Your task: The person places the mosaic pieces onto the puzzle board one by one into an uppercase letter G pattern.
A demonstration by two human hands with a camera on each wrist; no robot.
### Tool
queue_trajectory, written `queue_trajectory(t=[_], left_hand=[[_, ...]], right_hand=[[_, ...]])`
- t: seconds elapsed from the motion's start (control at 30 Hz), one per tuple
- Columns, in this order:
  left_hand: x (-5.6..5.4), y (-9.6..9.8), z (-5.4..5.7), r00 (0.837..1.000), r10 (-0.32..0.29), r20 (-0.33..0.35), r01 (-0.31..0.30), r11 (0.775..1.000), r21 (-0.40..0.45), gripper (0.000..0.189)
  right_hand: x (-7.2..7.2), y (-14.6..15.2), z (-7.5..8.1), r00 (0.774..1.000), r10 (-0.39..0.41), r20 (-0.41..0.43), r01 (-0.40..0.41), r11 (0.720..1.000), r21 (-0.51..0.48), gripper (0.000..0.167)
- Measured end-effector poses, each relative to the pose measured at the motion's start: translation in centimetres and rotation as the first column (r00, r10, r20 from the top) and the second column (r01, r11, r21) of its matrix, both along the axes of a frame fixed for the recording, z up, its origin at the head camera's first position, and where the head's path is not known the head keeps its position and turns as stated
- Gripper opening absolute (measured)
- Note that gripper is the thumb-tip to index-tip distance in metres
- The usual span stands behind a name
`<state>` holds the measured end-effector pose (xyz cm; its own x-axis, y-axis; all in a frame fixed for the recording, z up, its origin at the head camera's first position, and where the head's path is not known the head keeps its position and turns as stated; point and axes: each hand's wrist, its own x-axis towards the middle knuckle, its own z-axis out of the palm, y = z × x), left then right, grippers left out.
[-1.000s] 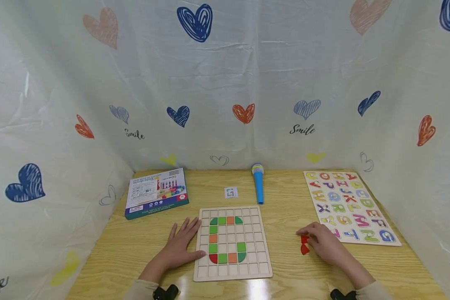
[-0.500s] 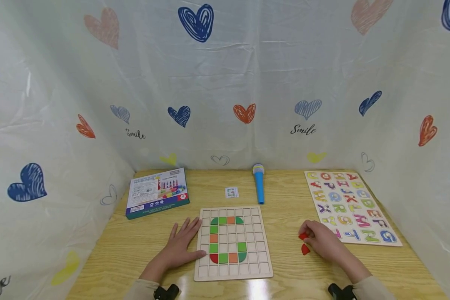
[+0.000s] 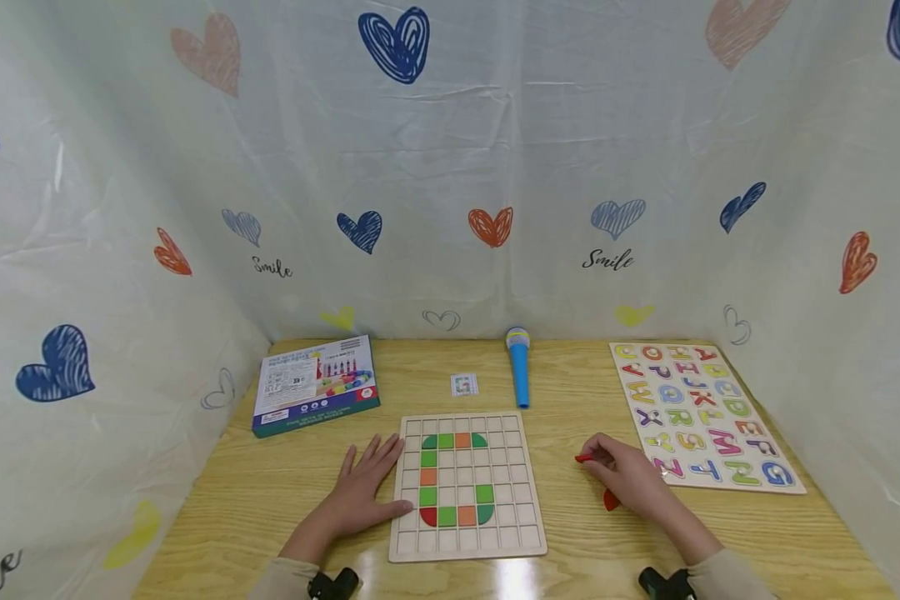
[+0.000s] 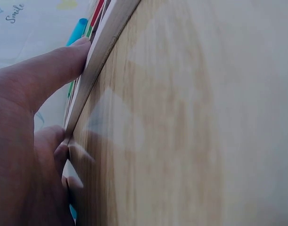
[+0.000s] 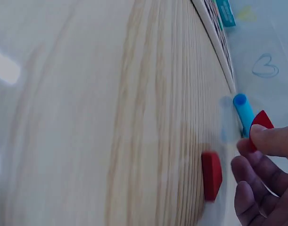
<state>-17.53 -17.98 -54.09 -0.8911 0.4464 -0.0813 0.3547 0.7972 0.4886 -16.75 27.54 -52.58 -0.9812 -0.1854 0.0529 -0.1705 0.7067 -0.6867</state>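
Observation:
A wooden grid board (image 3: 468,542) lies on the table with green, orange and red tiles set in a curved outline. My left hand (image 3: 362,492) lies with fingers spread at the board's left edge, its thumb (image 4: 63,66) resting on the rim. Right of the board, my right hand (image 3: 630,477) pinches a red quarter-round tile (image 5: 261,123) between thumb and fingers, held off the table. A second red tile (image 5: 211,176) lies on the table beneath that hand, partly hidden by it in the head view.
Behind the board lie a small printed card (image 3: 464,384) and a blue toy microphone (image 3: 520,375). A boxed set (image 3: 315,385) sits at the back left. An alphabet puzzle board (image 3: 708,417) lies close to my right hand. A heart-patterned curtain (image 3: 450,167) encloses the table.
My right hand has picked up one red tile from the table and moved slightly left with it. The other red tile stays put. My left hand has not moved.

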Motion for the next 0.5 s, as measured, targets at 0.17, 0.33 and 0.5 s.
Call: queue_trajectory(t=[0.17,0.33,0.5], left_hand=[[0.1,0.0,0.0,1.000,-0.001,0.000,0.001,1.000,0.006,0.098],[0.1,0.0,0.1,1.000,0.000,-0.014,0.000,1.000,0.009,0.097],[0.0,0.0,0.2,1.000,-0.006,-0.008,0.006,1.000,0.010,0.097]], right_hand=[[-0.5,-2.1,0.0,1.000,0.030,-0.009,-0.030,0.998,-0.056,0.012],[-1.0,-4.4,-0.2,0.996,0.092,-0.015,-0.093,0.989,-0.111,0.013],[-1.3,-6.7,-0.2,0.986,0.168,-0.023,-0.169,0.976,-0.138,0.013]])
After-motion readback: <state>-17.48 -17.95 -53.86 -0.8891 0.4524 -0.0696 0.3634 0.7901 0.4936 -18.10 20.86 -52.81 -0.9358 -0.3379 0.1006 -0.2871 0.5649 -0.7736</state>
